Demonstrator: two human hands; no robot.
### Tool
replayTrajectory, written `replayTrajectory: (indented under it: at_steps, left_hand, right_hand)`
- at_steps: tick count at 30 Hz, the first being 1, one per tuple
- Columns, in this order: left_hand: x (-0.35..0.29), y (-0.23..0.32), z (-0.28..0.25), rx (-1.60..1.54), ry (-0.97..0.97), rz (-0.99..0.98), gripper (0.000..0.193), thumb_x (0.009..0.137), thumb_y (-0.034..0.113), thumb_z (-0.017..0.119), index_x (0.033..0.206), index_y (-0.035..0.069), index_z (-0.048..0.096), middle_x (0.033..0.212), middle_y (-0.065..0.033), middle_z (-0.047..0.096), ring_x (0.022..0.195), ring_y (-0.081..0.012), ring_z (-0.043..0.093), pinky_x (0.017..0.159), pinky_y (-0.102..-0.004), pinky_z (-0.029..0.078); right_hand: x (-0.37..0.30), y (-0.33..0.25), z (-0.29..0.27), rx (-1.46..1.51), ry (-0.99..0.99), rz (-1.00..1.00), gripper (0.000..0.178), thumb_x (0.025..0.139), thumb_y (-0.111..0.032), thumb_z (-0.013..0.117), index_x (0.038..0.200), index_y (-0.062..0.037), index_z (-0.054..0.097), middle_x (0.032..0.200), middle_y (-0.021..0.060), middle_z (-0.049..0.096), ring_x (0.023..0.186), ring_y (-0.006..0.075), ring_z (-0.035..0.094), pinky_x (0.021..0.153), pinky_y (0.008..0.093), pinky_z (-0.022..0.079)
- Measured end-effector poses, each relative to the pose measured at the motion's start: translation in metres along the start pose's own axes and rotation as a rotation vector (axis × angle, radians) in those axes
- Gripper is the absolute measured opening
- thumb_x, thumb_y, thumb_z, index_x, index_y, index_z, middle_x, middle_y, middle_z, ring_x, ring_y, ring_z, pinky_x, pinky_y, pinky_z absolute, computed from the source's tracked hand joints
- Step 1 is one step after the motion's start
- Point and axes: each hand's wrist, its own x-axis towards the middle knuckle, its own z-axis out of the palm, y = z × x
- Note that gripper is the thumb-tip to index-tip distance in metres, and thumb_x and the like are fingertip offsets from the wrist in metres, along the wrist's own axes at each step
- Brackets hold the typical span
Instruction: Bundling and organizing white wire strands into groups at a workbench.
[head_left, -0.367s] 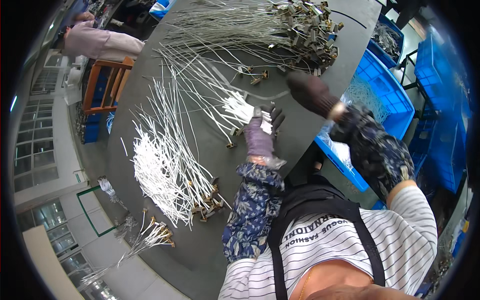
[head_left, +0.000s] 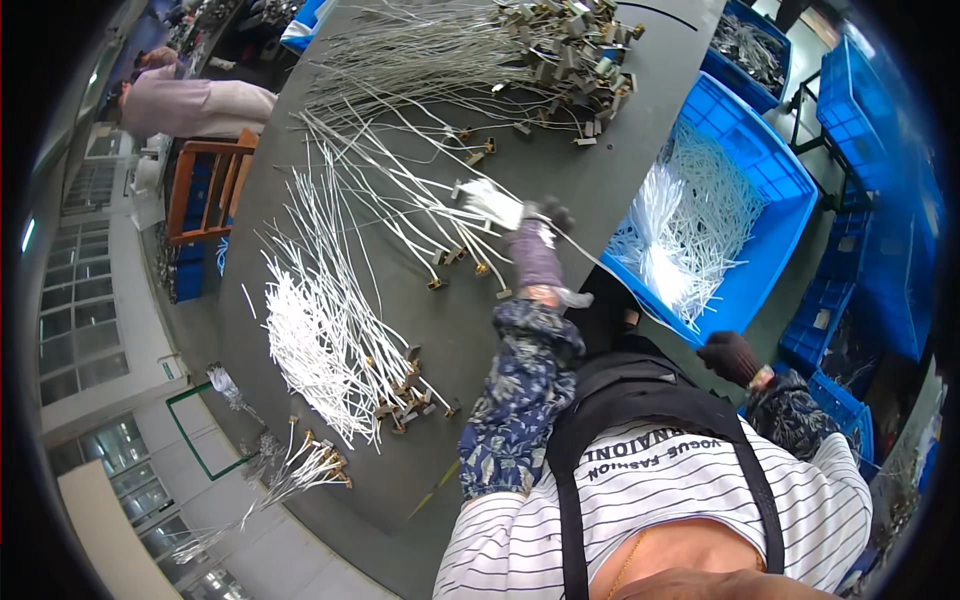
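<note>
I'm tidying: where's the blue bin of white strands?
Head view, right: the blue bin is beside the grey table, pictured just above the right hand.

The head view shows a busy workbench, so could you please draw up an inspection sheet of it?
Surface: dark grey table, strands spread across it.
Job's things: white bundle at the left grip; white strand pile at the table's left; metal-ended heap at the far end.
Clutter: a few loose strands with metal ends lie between the heaps.
Grips: left grip, gloved, at the white bundle, hold blurred; right grip, dark-gloved, off the table near the blue bin, hold unclear.
Cables: apart from the thin strands, nothing seen.
Surroundings: blue bin containing white strands; wooden chair; another person.
</note>
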Motion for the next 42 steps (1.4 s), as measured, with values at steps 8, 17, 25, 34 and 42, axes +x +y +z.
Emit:
replayTrajectory:
  at_steps: [8, 17, 25, 34, 42]
  left_hand:
    - [-0.015, 0.132, 0.029, 0.028, 0.070, 0.431, 0.021, 0.093, 0.020, 0.056, 0.095, -0.002, 0.057, 0.088, -0.0162, 0.064, 0.075, -0.0255, 0.066, 0.067, -0.0401, 0.061]
    - [-0.036, 0.141, 0.023, 0.443, 0.115, 0.124, 0.032, 0.083, 0.048, 0.064, 0.093, 0.017, 0.065, 0.081, 0.0008, 0.067, 0.080, -0.0160, 0.065, 0.087, -0.0515, 0.041]
    - [-0.050, 0.085, -0.022, 0.084, -0.182, -0.034, 0.025, 0.090, 0.025, 0.062, 0.104, 0.004, 0.059, 0.085, -0.0056, 0.064, 0.075, -0.0206, 0.063, 0.070, -0.0355, 0.056]
    - [-0.030, 0.102, -0.058, 0.039, 0.123, 0.167, 0.036, 0.088, 0.019, 0.063, 0.115, 0.002, 0.047, 0.086, -0.0198, 0.065, 0.064, -0.0336, 0.064, 0.056, -0.0486, 0.058]
    - [-0.053, 0.125, -0.018, 0.283, 0.192, 0.173, 0.023, 0.091, 0.020, 0.058, 0.104, 0.000, 0.057, 0.088, -0.0121, 0.064, 0.074, -0.0241, 0.064, 0.063, -0.0358, 0.059]
  right_hand:
    - [0.002, 0.083, -0.036, -0.073, 0.268, -0.101, 0.025, 0.076, -0.028, 0.065, 0.079, -0.0037, 0.062, 0.061, 0.0051, 0.055, 0.052, 0.0132, 0.051, 0.048, 0.0299, 0.040]
    - [0.008, 0.078, -0.031, -0.172, 0.290, -0.363, 0.026, 0.072, -0.026, 0.068, 0.078, -0.0011, 0.061, 0.065, 0.0099, 0.058, 0.058, 0.0176, 0.054, 0.055, 0.0337, 0.042]
    - [0.014, 0.069, -0.037, -0.150, 0.164, -0.179, 0.017, 0.071, -0.017, 0.072, 0.075, -0.0042, 0.062, 0.061, 0.0051, 0.057, 0.049, 0.0123, 0.050, 0.044, 0.0297, 0.039]
    - [0.013, 0.057, -0.041, -0.177, -0.048, -0.084, 0.015, 0.073, -0.016, 0.071, 0.070, -0.0034, 0.062, 0.058, 0.0044, 0.057, 0.044, 0.0111, 0.047, 0.040, 0.0280, 0.035]
    - [0.005, 0.057, -0.050, -0.081, 0.007, 0.005, 0.015, 0.073, -0.015, 0.071, 0.072, -0.0045, 0.060, 0.058, 0.0046, 0.057, 0.043, 0.0110, 0.046, 0.038, 0.0281, 0.034]
